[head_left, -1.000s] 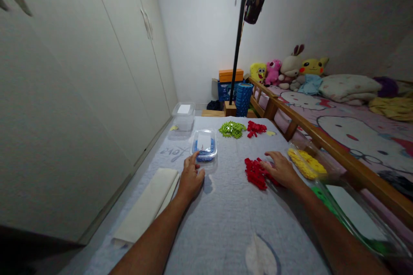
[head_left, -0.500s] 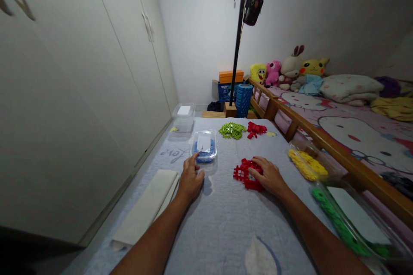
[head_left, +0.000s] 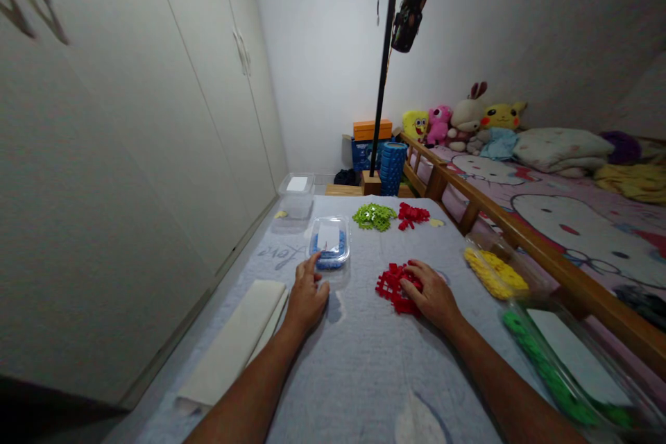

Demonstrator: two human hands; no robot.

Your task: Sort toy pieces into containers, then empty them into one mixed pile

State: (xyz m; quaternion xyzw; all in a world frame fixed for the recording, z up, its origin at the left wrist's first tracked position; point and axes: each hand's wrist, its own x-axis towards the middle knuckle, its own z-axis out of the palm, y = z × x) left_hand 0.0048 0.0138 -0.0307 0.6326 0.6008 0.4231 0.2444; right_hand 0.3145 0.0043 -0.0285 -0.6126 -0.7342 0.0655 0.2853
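Note:
My right hand (head_left: 433, 295) lies over a pile of red plastic pieces (head_left: 391, 285) on the grey blanket (head_left: 364, 361), fingers curled onto the pieces. My left hand (head_left: 306, 295) rests on the blanket with its index finger stretched toward a clear box of blue pieces (head_left: 329, 243), which has a white card on top. Farther back lie a heap of light green pieces (head_left: 373, 216) and a smaller heap of red pieces (head_left: 413, 214).
A clear box of yellow pieces (head_left: 494, 270) and a clear box of green pieces (head_left: 562, 368) stand at the right by the wooden bed rail (head_left: 520, 236). A folded white cloth (head_left: 234, 343) lies at the left. An empty clear box (head_left: 295, 193) and a black pole (head_left: 383, 62) stand behind.
My right hand has dragged the red pile leftward, away from the yellow box toward the middle of the blanket. My left hand has stayed put. The view tilted up slightly.

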